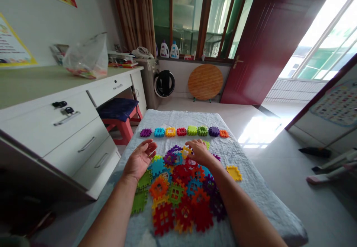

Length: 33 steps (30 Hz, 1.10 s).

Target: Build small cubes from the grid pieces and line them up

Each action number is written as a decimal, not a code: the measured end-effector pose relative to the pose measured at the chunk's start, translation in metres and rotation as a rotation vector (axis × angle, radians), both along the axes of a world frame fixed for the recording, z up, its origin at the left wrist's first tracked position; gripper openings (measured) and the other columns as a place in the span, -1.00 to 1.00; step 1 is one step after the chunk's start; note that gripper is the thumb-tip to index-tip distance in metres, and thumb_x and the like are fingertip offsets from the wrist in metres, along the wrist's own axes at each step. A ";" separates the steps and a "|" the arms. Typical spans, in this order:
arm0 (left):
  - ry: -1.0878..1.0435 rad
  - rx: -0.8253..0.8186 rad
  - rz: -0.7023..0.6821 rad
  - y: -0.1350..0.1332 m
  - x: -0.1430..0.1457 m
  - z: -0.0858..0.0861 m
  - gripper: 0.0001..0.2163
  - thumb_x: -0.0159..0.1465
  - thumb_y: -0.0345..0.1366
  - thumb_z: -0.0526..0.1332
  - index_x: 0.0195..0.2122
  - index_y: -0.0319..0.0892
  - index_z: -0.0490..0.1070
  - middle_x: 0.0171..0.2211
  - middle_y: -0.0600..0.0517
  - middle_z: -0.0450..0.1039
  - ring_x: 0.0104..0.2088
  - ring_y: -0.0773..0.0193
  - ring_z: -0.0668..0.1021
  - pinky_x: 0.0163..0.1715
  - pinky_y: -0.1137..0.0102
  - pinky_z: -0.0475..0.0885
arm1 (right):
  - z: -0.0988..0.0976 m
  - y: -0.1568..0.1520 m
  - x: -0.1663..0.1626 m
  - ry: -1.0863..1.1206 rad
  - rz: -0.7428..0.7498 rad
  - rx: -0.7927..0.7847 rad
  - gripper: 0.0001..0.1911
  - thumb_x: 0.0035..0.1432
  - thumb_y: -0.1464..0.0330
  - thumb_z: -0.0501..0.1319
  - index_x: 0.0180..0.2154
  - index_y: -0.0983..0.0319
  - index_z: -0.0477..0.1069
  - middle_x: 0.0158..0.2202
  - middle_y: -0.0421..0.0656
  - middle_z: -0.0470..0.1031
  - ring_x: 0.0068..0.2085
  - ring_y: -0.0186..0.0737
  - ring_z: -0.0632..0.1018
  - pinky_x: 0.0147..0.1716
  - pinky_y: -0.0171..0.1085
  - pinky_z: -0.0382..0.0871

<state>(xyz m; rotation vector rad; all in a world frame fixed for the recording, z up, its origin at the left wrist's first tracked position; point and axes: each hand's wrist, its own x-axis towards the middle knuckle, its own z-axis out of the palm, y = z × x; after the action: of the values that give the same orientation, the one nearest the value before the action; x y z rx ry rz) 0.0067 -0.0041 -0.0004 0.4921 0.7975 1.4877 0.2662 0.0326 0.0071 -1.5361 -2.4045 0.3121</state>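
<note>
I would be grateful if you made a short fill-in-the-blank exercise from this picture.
The row of blocks ends at the picture's right with an ____ one.
Between its yellow block and light-green block sits a ____ one.
The hand nearer the white drawers is the person's ____ hand.
The lone piece right of the right forearm is ____.
Missing words: orange; red; left; yellow.

A heap of toy tiles [182,173] lies on a table [259,206], with a row of blocks [192,130] behind it. Left stands a desk [39,83] (a plastic bag [90,59] on top). Beyond the table, a washing machine [151,85] stands left of a door [259,54].
</note>
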 end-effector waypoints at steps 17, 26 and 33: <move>0.040 0.004 0.030 0.001 -0.004 -0.001 -0.81 0.11 -0.34 0.25 -0.23 -0.16 0.50 -0.31 0.00 0.54 -0.24 0.30 0.55 -0.29 0.42 0.44 | -0.003 0.009 0.051 0.187 -0.027 0.060 -0.73 0.04 0.48 0.16 -0.18 0.18 0.47 -0.15 -0.13 0.49 -0.08 -0.14 0.40 -0.05 -0.19 0.17; 0.025 0.008 0.033 0.000 -0.003 0.002 -0.82 0.11 -0.34 0.25 -0.24 -0.16 0.50 -0.31 0.00 0.54 -0.25 0.29 0.55 -0.30 0.42 0.44 | -0.001 -0.003 0.035 -0.024 0.014 -0.045 -0.56 -0.02 0.48 0.16 -0.03 0.18 0.41 -0.10 -0.10 0.45 -0.05 -0.08 0.32 -0.10 -0.20 0.09; 0.040 0.015 0.040 -0.001 -0.002 0.003 -0.82 0.10 -0.33 0.25 -0.25 -0.15 0.50 -0.32 0.00 0.54 -0.25 0.28 0.55 -0.30 0.41 0.44 | -0.007 0.005 0.041 0.012 -0.126 -0.003 -0.52 -0.06 0.59 0.07 -0.07 0.21 0.42 -0.16 -0.07 0.42 -0.15 -0.18 0.38 -0.15 -0.28 0.17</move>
<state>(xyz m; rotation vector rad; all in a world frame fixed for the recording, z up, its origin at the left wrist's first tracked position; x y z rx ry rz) 0.0046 -0.0049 0.0027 0.5208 0.8325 1.5256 0.3067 0.0372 -0.0001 -1.6726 -2.2864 0.2987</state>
